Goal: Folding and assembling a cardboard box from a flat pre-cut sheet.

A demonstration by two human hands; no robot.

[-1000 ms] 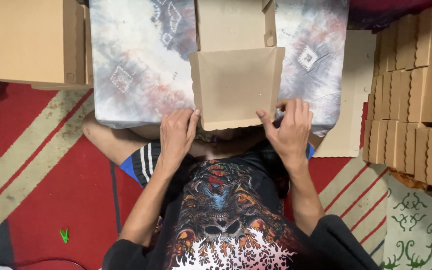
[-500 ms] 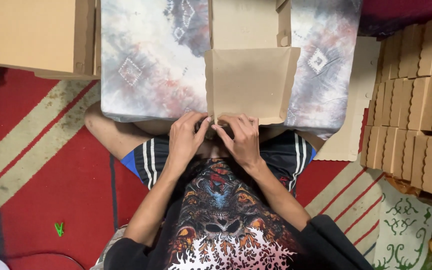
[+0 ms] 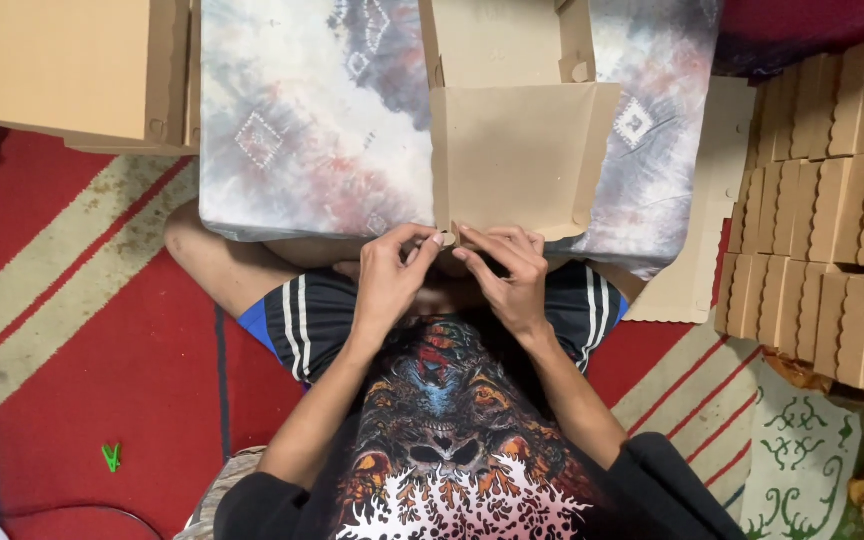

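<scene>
Both hands meet at the near edge of a flat-sided brown cardboard box (image 3: 522, 160). Left hand (image 3: 392, 285): fingers curled narrow, thumb and forefinger pinching a small tab at the box's near left corner. Right hand (image 3: 512, 275): fingers bent in close, fingertips (image 3: 464, 240) touching the same edge just beside the left hand; whether it grips anything of its own cannot be told.

Box position: lying on a tie-dyed grey and red cushion (image 3: 302, 130) that rests across the person's lap, near edge overhanging toward the body. Side walls stand up on left and right. A further panel (image 3: 497, 40) with a small round tab slot extends away at the top of the view and lies open.

Progress, judged from the layout: sides folded up, near corner being locked; the far panel is not yet closed, so the box reads as partly assembled.

Surroundings: many folded cardboard boxes (image 3: 832, 200) with scalloped edges stacked in rows on the right; a flat cut cardboard sheet (image 3: 702, 220) between that stack and the cushion. A large closed carton (image 3: 62, 65) sits at upper left. Red carpet (image 3: 122, 380) with cream stripes underneath; a small green clip (image 3: 111, 457) lies on it at lower left.
</scene>
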